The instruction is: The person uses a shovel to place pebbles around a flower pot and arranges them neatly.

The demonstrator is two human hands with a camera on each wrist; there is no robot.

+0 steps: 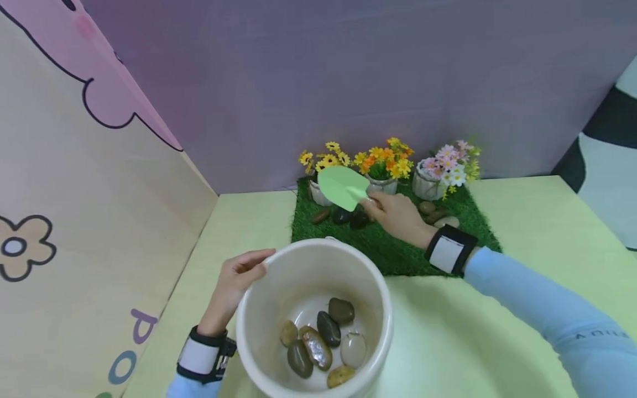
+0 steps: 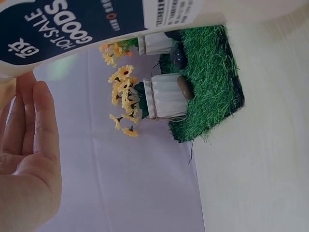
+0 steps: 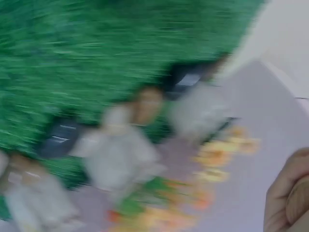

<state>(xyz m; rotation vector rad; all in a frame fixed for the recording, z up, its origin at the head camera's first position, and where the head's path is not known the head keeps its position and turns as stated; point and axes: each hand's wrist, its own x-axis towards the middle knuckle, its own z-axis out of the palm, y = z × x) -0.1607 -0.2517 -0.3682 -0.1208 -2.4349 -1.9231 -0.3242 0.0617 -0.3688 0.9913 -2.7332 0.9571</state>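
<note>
My left hand [image 1: 242, 282] grips the rim of a white bucket [image 1: 251, 342] at its left side; in the left wrist view the fingers [image 2: 44, 121] reach up to the bucket's edge beside its dark printed label [image 2: 72, 29]. Several smooth stones [image 1: 328, 329] lie on the bucket's bottom. My right hand [image 1: 398, 215] holds a small garden trowel, its light green blade [image 1: 343, 185] raised over the grass mat and pointing left. A bit of its wooden handle [image 3: 298, 200] shows inside the curled fingers in the right wrist view, which is blurred.
Behind the bucket lies a green artificial grass mat [image 1: 398, 251]. Along its back stand white pots with yellow flowers [image 1: 328, 160], orange flowers [image 1: 385, 157] and pink flowers [image 1: 448, 160]. Stones [image 1: 341, 215] sit before them. A purple-grey wall [image 1: 348, 66] rises behind the table [image 1: 522, 221].
</note>
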